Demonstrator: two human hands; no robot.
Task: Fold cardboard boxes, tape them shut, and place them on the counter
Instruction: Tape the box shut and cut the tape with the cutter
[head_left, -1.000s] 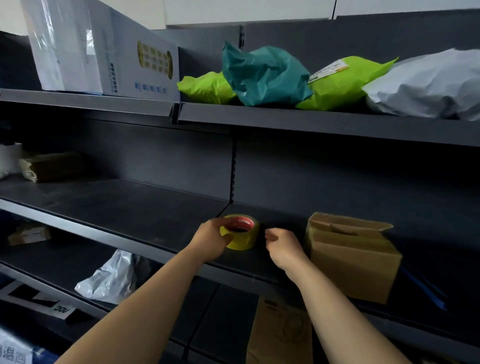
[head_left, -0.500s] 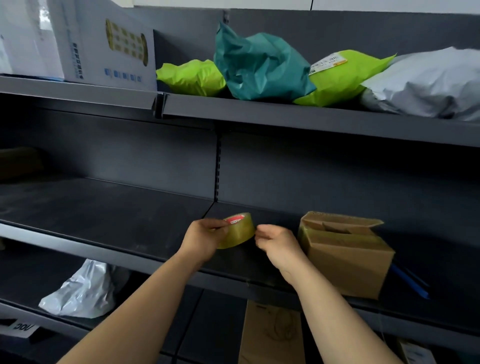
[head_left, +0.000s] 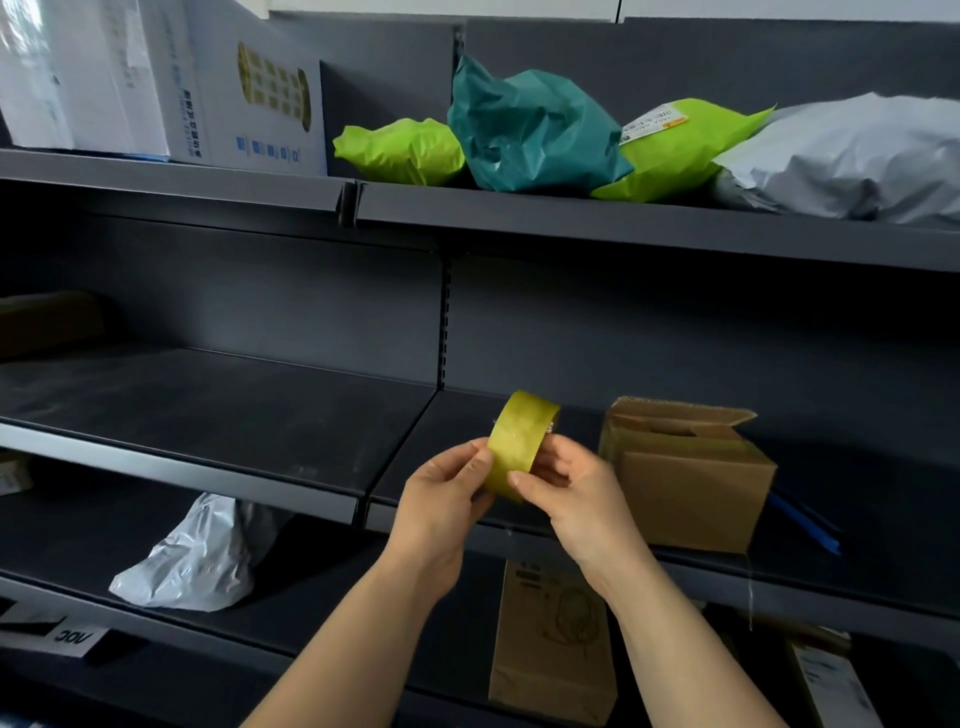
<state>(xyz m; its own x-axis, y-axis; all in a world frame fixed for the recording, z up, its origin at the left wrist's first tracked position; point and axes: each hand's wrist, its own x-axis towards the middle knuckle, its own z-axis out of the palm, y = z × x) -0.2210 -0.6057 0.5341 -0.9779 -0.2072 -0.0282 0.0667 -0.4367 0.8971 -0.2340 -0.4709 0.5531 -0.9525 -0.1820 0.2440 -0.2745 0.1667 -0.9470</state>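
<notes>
Nearest the camera: both forearms reach up from the bottom edge. Left hand (head_left: 441, 499) is curled around the near-left rim of the tape roll (head_left: 521, 447), fingers closed on it. Right hand (head_left: 566, 488) is closed on the roll's right side, thumb lying across the yellow outer band. The roll is held on edge in the air, just above the front lip of the middle shelf (head_left: 218, 415), touching nothing but the two hands.

Step in hand, as judged: taping prep. The person looks to be hunting for the loose tape end; no free tail is visible.

Just right of the hands and behind them, the cardboard box (head_left: 691, 483) sits on the same shelf, folded into shape, top flaps not flat, one rear flap standing up. No tape seen on its top.

Next move likely needs: pick the tape end free with a nail, pull a length, press flaps down, run tape along the seam.

Farther back: top shelf carries green, teal and grey mailer bags (head_left: 535, 130).
</notes>
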